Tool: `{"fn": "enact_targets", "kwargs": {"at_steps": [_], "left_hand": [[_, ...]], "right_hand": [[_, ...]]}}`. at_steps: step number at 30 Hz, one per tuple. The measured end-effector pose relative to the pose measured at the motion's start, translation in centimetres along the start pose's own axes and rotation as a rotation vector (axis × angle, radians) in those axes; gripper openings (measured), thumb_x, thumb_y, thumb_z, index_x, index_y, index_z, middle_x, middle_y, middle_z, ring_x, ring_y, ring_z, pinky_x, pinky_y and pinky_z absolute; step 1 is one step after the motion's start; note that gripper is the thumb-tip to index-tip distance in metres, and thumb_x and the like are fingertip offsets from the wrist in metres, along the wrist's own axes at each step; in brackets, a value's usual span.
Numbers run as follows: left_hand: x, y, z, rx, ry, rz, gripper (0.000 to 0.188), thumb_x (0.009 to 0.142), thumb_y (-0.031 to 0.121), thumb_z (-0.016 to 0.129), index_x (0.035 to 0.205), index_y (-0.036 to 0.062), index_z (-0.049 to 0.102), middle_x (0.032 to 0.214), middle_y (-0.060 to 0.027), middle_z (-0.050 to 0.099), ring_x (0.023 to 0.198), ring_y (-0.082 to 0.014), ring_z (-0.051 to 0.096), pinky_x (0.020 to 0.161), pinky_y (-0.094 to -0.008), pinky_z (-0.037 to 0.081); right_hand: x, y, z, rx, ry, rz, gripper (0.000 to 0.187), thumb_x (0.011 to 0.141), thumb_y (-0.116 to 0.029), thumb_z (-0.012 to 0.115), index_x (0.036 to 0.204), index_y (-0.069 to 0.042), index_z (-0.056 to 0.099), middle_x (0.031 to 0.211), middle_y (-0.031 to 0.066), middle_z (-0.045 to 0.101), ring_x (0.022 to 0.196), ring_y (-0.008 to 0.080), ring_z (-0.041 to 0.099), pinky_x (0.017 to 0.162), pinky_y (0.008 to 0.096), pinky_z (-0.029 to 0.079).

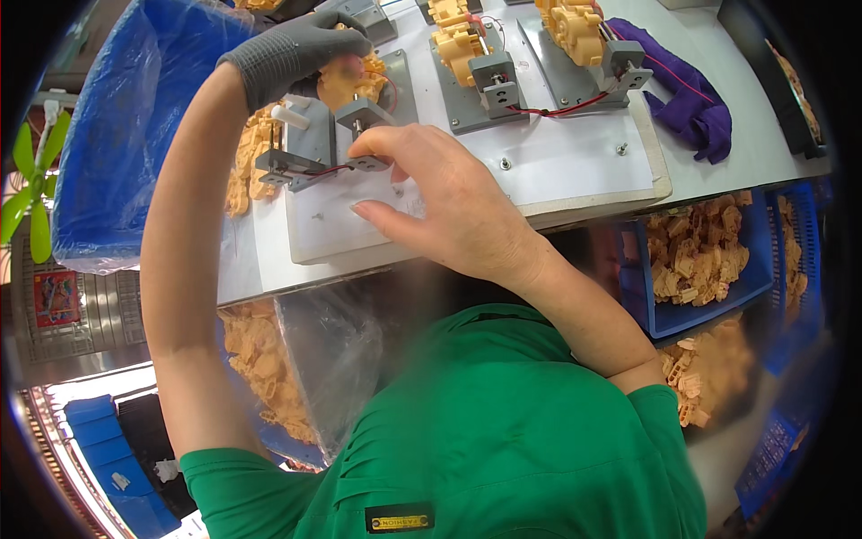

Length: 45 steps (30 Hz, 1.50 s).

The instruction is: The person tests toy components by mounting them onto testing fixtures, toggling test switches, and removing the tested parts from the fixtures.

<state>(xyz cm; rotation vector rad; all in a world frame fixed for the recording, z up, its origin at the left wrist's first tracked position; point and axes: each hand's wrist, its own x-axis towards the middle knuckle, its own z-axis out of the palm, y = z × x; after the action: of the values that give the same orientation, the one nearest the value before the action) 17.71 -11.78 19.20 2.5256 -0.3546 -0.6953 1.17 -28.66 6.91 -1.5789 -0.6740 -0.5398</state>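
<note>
Your gloved left hand (292, 52) is clamped down over a yellow plastic gearbox (352, 81) seated in the nearest grey fixture (310, 144) on the bench (736, 153). Your bare right hand (440, 198) pinches the fixture's small grey clamp (366, 163), fingertips closed on it.

Three grey fixtures (489, 85), three yellow gearboxes (458, 40), one purple cloth (696, 108)
</note>
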Motion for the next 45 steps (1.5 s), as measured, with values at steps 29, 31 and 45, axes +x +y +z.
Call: {"fn": "enact_targets", "kwargs": {"at_steps": [29,31,45], "left_hand": [[-49.9,-49.2,22.8,-0.495,1.317,-0.822,0.039,0.094,0.009,0.061,0.132,0.0041,0.059,0.099,-0.0072,0.066,0.084,-0.0189,0.061,0.072,-0.0345,0.051],[-41.6,-43.4,18.7,-0.131,1.369,-0.615,0.042,0.096,0.005,0.058,0.137,-0.0039,0.053,0.126,-0.0140,0.063,0.112,-0.0199,0.059,0.098,-0.0327,0.046],[-13.3,-16.9,18.5,-0.420,1.065,0.115,0.033,0.105,0.014,0.042,0.124,-0.0077,0.059,0.120,-0.0166,0.062,0.111,-0.0257,0.060,0.098,-0.0369,0.047]], "right_hand": [[-2.9,-2.6,-9.3,-0.357,-0.093,0.166,0.033,0.085,0.002,0.068,0.117,-0.002,0.065,0.121,0.0121,0.064,0.110,0.0247,0.061,0.091,0.0333,0.047],[-2.6,-3.0,-10.0,-0.479,-0.045,0.209,0.030,0.085,0.000,0.070,0.115,-0.002,0.066,0.116,0.0125,0.065,0.107,0.0253,0.062,0.090,0.0349,0.048],[-1.0,-1.0,-10.2,-0.596,-0.293,0.295,0.011,0.085,-0.002,0.073,0.094,0.000,0.068,0.090,0.0096,0.062,0.084,0.0239,0.062,0.072,0.0317,0.051]]}}
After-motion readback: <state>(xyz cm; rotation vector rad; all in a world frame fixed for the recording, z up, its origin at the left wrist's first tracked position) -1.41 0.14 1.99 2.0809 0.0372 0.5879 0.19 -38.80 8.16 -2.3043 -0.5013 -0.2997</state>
